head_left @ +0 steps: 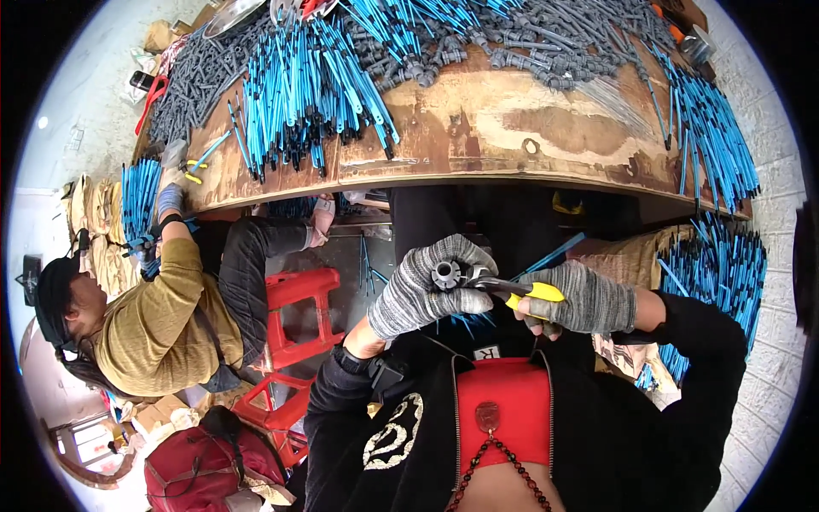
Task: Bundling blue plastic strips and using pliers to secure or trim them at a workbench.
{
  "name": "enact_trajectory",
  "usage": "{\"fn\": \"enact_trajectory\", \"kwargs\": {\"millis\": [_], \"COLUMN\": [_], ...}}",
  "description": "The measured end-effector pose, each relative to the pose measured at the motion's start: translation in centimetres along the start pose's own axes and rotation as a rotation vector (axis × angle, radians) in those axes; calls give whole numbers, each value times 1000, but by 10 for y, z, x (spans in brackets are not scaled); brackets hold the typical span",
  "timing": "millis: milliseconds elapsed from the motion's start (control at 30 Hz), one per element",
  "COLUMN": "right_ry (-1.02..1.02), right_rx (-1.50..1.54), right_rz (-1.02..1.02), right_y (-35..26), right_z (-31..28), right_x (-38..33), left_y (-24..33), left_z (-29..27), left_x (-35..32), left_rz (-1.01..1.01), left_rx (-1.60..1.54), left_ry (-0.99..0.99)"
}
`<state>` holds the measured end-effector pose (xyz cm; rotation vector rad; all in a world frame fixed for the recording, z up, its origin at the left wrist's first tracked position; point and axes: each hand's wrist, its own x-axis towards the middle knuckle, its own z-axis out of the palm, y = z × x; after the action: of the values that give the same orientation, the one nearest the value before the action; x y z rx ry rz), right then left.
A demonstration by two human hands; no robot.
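My left hand (pixel 414 294), in a grey knitted glove, is closed around a grey plastic fitting (pixel 445 274) with a round, ridged open end facing up. My right hand (pixel 589 297), gloved alike, grips a pair of pliers (pixel 539 292) by its yellow handles. The dark jaws of the pliers reach to the fitting beside my left fingers; whether they bite on it I cannot make out. Both hands are close together in front of my chest, below the near edge of the wooden table (pixel 512 136).
Blue rods with black ends (pixel 299 94) and grey plastic parts (pixel 200 81) lie heaped on the table. More blue rods (pixel 712 290) stand bundled at the right. At the left sits a co-worker (pixel 162 316), near red plastic stools (pixel 299 311) and a dark red bag (pixel 209 465).
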<state>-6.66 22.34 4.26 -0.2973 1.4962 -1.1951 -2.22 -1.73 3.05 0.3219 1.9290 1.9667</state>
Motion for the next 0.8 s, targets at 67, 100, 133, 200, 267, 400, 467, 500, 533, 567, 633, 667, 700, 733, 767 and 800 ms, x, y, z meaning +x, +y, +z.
{"fn": "enact_trajectory", "kwargs": {"millis": [67, 100, 133, 200, 267, 400, 467, 500, 533, 567, 633, 667, 700, 733, 767, 800], "right_ry": [-72, -107, -106, -248, -318, -519, -608, -649, -646, -502, -208, -201, -129, -57, 20, 28], "right_rx": [44, 62, 64, 97, 118, 220, 310, 353, 347, 230, 3, 3, -189, -379, -570, -572], "right_rz": [16, 24, 26, 111, 150, 352, 381, 397, 395, 411, 439, 442, 338, 233, 130, 140], "right_y": [-5, -10, -16, -35, -45, -45, -24, -20, -20, -27, -42, -48, -53, -58, -62, -70], "right_z": [-7, -12, -15, -21, -26, -30, -28, -26, -26, -21, -11, -9, -7, -5, -4, -5], "right_x": [-5, -9, -13, -19, -21, -20, -8, -6, -9, -17, -31, -34, -37, -39, -42, -45], "left_y": [1, 1, 1, 0, 0, -8, -10, -10, -10, -11, -8, -3, 0, 5, 10, 14], "left_z": [1, 2, 4, 7, 8, 8, 6, 5, 4, 5, 5, 5, 6, 7, 11, 14], "left_x": [4, 7, 7, 8, 9, 6, 8, 8, 9, 7, 3, 4, 5, 7, 10, 13], "left_rz": [-17, -24, -36, -49, 78, 168, 187, 162, 136, 104, 64, 30, -4, 0, -39, -79], "left_rx": [48, 32, 16, -2, -4, -42, -53, -38, -23, -15, 7, 34, 59, 55, 65, 74], "left_ry": [4, -18, -39, -60, -99, -121, -120, -146, -175, -204, -188, -169, -151, -155, -149, -142]}}
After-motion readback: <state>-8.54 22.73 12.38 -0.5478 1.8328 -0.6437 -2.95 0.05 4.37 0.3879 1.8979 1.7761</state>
